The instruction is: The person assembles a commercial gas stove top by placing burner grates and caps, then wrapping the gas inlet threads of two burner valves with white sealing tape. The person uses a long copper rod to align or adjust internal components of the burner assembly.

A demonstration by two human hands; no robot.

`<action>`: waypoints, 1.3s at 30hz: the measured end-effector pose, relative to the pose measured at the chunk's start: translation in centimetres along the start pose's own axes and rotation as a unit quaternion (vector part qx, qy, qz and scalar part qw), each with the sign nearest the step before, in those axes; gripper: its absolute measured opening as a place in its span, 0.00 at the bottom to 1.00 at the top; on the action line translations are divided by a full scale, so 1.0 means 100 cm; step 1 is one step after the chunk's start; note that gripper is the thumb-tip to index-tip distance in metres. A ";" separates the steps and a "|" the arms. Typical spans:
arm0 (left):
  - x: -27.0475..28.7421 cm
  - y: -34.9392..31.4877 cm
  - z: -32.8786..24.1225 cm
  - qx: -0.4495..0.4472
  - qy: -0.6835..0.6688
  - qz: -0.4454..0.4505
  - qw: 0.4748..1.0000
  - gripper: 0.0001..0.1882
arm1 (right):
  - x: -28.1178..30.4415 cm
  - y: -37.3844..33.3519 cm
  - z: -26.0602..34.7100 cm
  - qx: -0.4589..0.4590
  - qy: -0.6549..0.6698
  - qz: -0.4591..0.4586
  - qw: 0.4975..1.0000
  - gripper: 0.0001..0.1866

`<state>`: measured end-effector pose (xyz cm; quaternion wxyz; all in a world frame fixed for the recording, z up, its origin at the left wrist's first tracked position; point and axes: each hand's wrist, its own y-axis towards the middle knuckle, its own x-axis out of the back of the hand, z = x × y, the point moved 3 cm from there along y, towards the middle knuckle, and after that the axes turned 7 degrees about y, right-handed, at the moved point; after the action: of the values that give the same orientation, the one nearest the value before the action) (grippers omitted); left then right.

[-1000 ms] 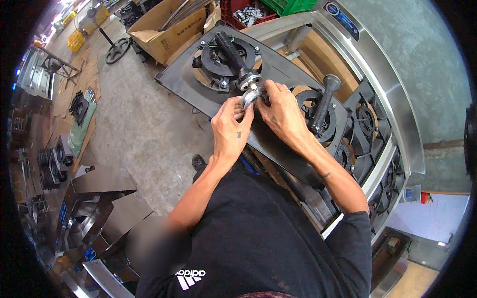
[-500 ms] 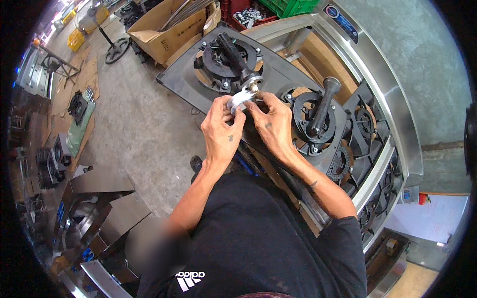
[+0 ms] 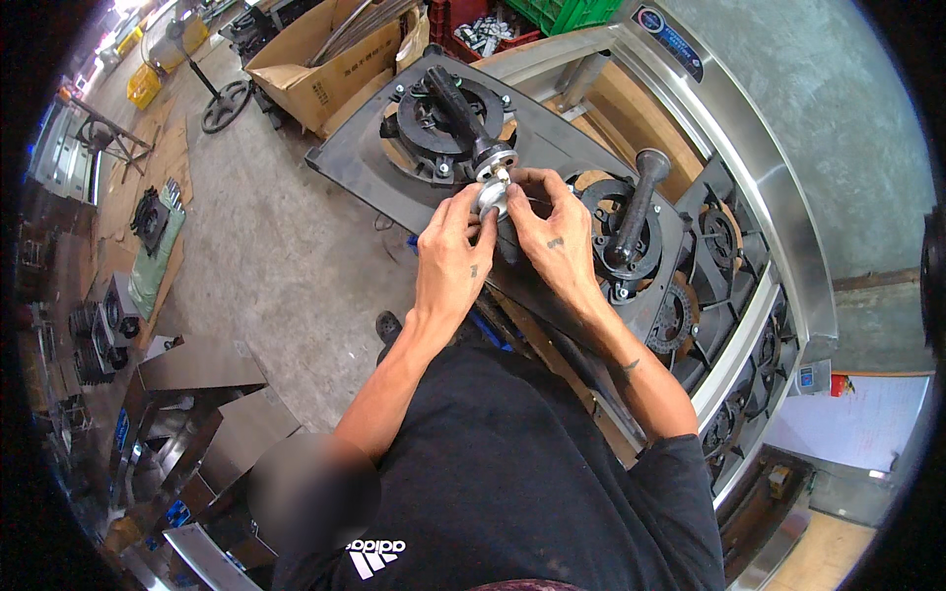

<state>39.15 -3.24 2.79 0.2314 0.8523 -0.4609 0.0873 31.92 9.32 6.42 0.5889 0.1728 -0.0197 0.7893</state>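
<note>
My left hand (image 3: pixel 451 251) pinches a small round whitish-silver piece (image 3: pixel 491 200) between thumb and fingers. My right hand (image 3: pixel 552 227) is closed at its other side, thumb against the piece and fingers curled behind, partly hidden. Just beyond the fingertips, a pale metal fitting (image 3: pixel 501 175) sits at the end of a black burner pipe (image 3: pixel 455 101), beside a round metal disc (image 3: pixel 495 158) with holes. That pipe lies across a black ring burner (image 3: pixel 441 118) on a dark cooktop panel (image 3: pixel 345 148). Whether the piece touches the fitting cannot be made out.
A second black burner pipe (image 3: pixel 639 202) rests on another ring burner (image 3: pixel 616 222) to the right. Stove grates (image 3: pixel 724 236) and a steel frame (image 3: pixel 788 187) stand farther right. Beyond the panel are a cardboard box (image 3: pixel 330 74) and a green crate (image 3: pixel 576 12). Steel parts (image 3: pixel 197 369) lie at lower left.
Both hands have moved slightly right and come closer together around the piece. The piece has turned, from a long curved outline to a rounder one, nearer the fitting.
</note>
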 end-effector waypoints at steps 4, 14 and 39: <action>-0.006 0.003 0.000 0.001 -0.003 0.013 1.000 0.19 | 0.005 0.004 0.000 -0.006 -0.020 -0.003 1.000 0.15; -0.018 0.002 0.003 -0.035 0.041 0.005 0.999 0.21 | 0.008 0.002 0.004 0.156 -0.085 -0.011 0.984 0.12; -0.018 -0.001 0.006 -0.077 0.097 -0.013 0.992 0.15 | 0.007 -0.001 -0.004 0.111 -0.019 0.009 0.994 0.13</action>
<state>38.17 -2.10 1.58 0.3414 0.8251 -0.4306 0.1311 31.74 10.14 6.25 0.5581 0.2518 0.0552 0.7887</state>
